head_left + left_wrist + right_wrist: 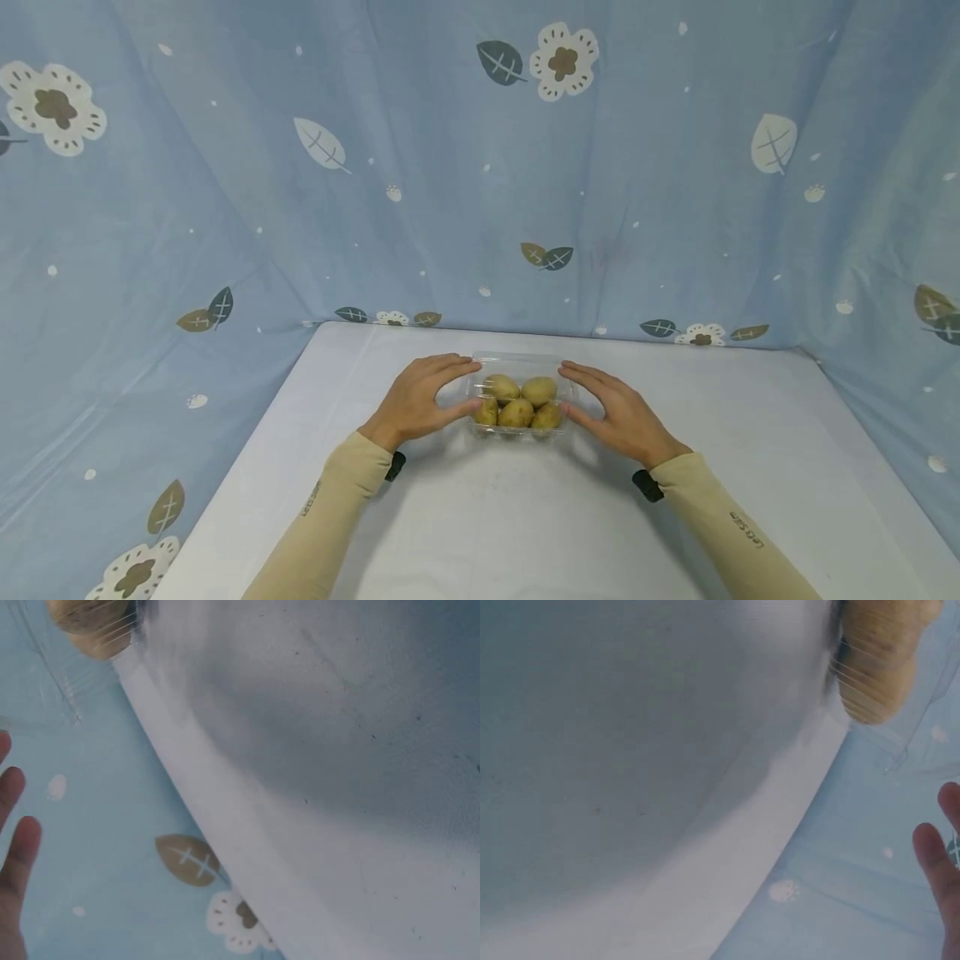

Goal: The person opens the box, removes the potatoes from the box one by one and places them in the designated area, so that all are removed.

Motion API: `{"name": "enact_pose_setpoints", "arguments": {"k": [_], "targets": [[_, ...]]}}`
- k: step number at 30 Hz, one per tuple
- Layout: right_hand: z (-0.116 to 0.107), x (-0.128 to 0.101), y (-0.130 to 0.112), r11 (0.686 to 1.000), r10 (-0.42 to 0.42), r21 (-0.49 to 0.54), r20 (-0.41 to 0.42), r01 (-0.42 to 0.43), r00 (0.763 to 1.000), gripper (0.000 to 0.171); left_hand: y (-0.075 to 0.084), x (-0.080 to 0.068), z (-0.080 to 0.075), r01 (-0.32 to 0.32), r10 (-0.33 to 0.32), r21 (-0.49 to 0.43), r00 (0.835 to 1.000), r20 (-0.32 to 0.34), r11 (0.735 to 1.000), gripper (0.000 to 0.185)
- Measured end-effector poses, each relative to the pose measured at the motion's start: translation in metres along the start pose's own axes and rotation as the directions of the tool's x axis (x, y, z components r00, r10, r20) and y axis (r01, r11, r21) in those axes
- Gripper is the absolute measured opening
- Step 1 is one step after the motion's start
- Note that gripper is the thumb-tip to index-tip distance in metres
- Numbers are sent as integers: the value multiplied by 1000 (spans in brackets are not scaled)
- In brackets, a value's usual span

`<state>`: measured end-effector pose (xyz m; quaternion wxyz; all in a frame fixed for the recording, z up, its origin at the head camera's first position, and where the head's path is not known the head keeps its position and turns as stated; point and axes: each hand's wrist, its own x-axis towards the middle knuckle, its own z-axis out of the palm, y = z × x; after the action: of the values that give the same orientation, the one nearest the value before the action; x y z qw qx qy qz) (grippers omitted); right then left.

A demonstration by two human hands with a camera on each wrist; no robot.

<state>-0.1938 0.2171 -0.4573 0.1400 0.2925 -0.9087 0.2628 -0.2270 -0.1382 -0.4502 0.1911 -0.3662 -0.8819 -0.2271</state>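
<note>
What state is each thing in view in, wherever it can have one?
Clear rectangular plastic container: upright, holding potatoes; whether its lid is shut is unclear.
Rounded yellow-brown potatoes: five visible, whole, inside the container.
Bare left hand: open, at the container's left end; contact unclear.
Bare right hand: open, at its right end; contact unclear.
Beige fabric sleeves: covering the forearms.
White tabletop: flat, beneath the container.
Blue patterned fabric backdrop: hanging, creased.

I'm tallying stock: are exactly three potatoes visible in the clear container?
No, the head view shows five potatoes in the clear container, three in front and two behind.
</note>
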Motion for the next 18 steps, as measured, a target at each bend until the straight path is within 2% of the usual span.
{"name": "enact_pose_setpoints", "arguments": {"k": [3, 6, 9, 13, 18], "targets": [[-1, 3, 0, 999, -48, 10, -65, 48, 997, 55, -1, 2, -1, -62, 62, 1, 992, -113, 998, 50], [-3, 7, 0, 994, -102, 22, -137, 106, 985, 50, -1, 4, 0, -103, 103, 12, 977, -189, 995, 46], [-5, 11, 1, 987, -149, 25, -199, 157, 969, 45, -1, 6, 0, -118, 121, 24, 968, -222, 993, 44], [-8, 17, 2, 981, -180, 25, -254, 193, 950, 44, -2, 10, -2, -108, 110, 19, 964, -242, 994, 40], [-15, 25, 2, 979, -172, 62, -276, 196, 946, 45, -2, 15, -6, -73, 73, 10, 959, -272, 997, 34]]}}
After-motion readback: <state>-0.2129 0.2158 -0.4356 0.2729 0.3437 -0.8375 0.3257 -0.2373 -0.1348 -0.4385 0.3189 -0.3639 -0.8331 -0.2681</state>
